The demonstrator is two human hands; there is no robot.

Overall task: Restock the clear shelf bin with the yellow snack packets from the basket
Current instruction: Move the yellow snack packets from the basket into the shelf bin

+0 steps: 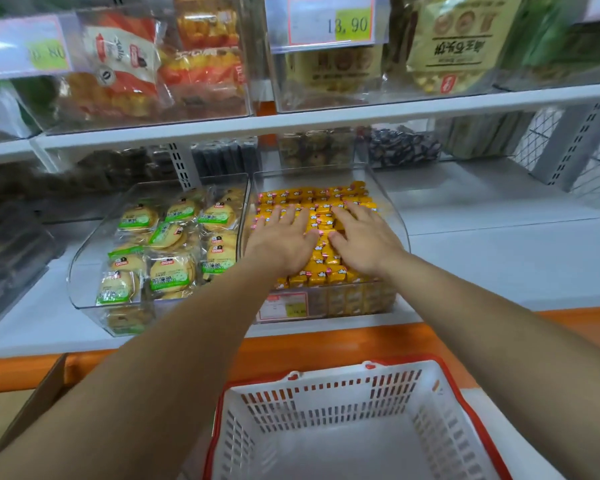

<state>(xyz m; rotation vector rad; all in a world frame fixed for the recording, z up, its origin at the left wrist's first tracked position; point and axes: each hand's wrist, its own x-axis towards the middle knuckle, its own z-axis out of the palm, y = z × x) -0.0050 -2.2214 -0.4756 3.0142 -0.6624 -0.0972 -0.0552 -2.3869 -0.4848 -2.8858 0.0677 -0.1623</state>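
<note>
Spread flat with nothing grasped, the left hand (284, 237) and right hand (364, 237) are pressed palm-down, side by side, on the packets (323, 276), fingers pointed toward the shelf back. The packets are seen inside the bin (392, 216), packed in tight rows running left to right; the bin's long axis runs from shelf front to back. Which way each small packet's own long axis lies cannot be told. They are yellow, with red-and-white marks. A price label (283, 306) is fixed to the bin's front. Just beside it on the left, biscuits (170, 271) in green-labelled wrappers are held in a second clear bin (84, 271). A white, red-rimmed basket (326, 393) is set below, between the forearms.
</note>
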